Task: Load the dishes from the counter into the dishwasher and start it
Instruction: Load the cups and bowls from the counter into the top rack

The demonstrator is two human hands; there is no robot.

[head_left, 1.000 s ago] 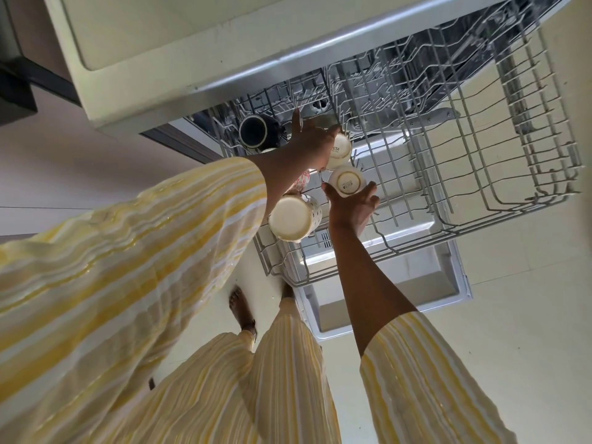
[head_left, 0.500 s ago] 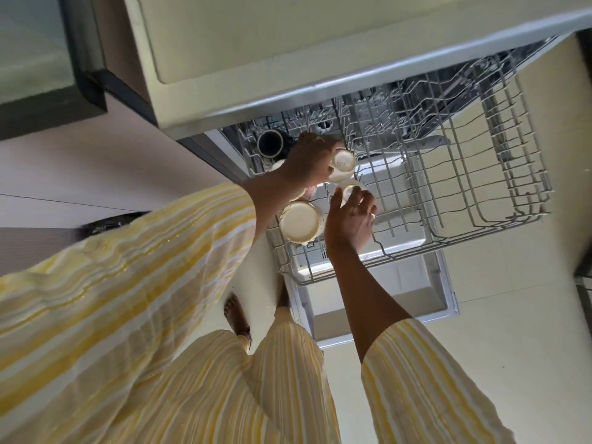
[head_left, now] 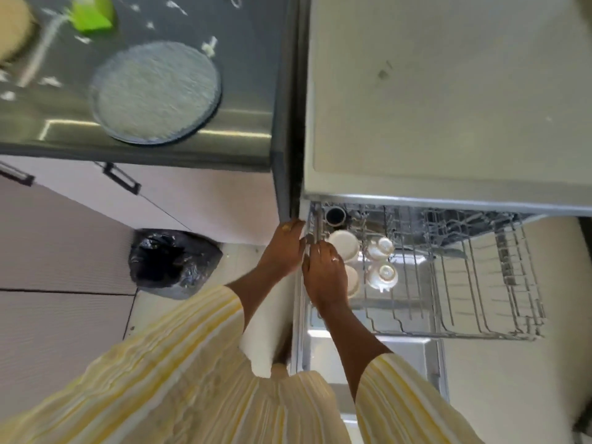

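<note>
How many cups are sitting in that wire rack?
5: a dark mug in the back corner; a big white upturned cup and another partly under the right hand; two small white cups beside them. Others may hide under the hand.

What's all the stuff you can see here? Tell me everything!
Counter: one, dark grey, upper left.
Plate: one, clear glass, on the counter.
Green thing: one, blurred, far end of the counter.
Dishwasher: one, white, right.
Rack: one, grey wire, pulled out.
Dark mug: one, rack's back left corner.
Cream cups: two, upturned, rack's left side.
Small white cups: two, beside them.
Bin bag: one, black, on the floor.
Left hand, right hand: at the rack's left edge, yellow-striped sleeves.
</note>
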